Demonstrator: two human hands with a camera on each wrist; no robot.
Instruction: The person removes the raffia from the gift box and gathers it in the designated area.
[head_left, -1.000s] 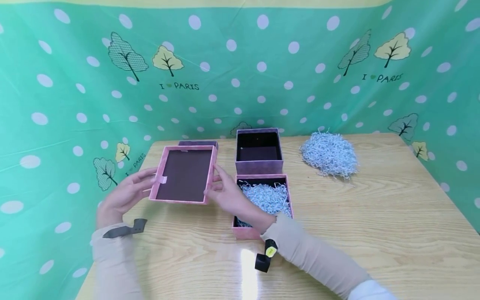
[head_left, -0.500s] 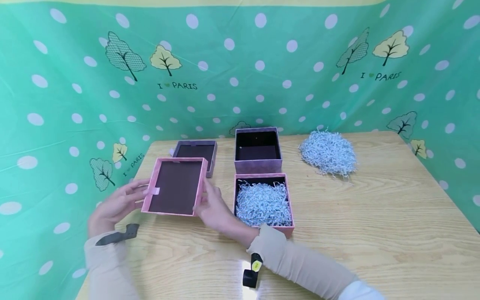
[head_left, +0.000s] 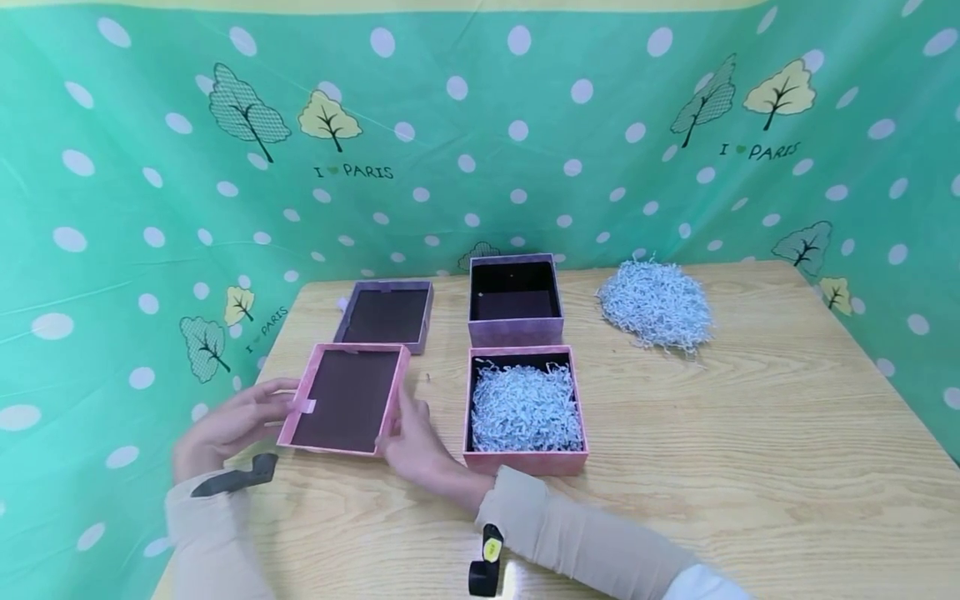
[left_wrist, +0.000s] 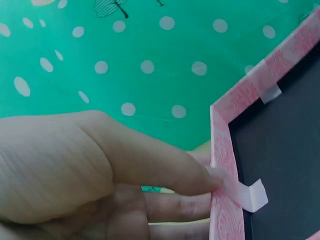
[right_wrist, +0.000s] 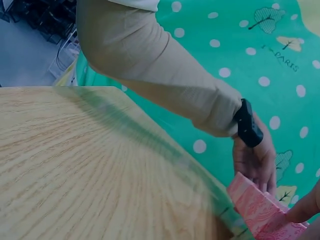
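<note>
A pink box lid [head_left: 348, 402], its dark inside facing up, is held between both hands at the left of the table. My left hand [head_left: 234, 427] grips its left wall; in the left wrist view the thumb [left_wrist: 165, 165] lies on the pink rim [left_wrist: 220, 145] beside a pale tab [left_wrist: 256, 195]. My right hand [head_left: 416, 446] holds the right wall near the front corner, its far fingers partly hidden. Just behind lies a purple box lid [head_left: 386, 315], inside up. To the right stands a pink box [head_left: 525, 463] filled with blue shredded paper [head_left: 527, 408].
Behind the pink box stands an open purple box [head_left: 516, 332] with a dark interior. A heap of blue shredded paper [head_left: 656, 304] sits at the back right of the wooden table [head_left: 750, 450]. A green dotted cloth [head_left: 517, 167] hangs behind and along the sides.
Both hands have brought the pink lid toward the front and slightly left, lower over the table. The purple lid behind it has come into view, and the right forearm no longer covers the pink box.
</note>
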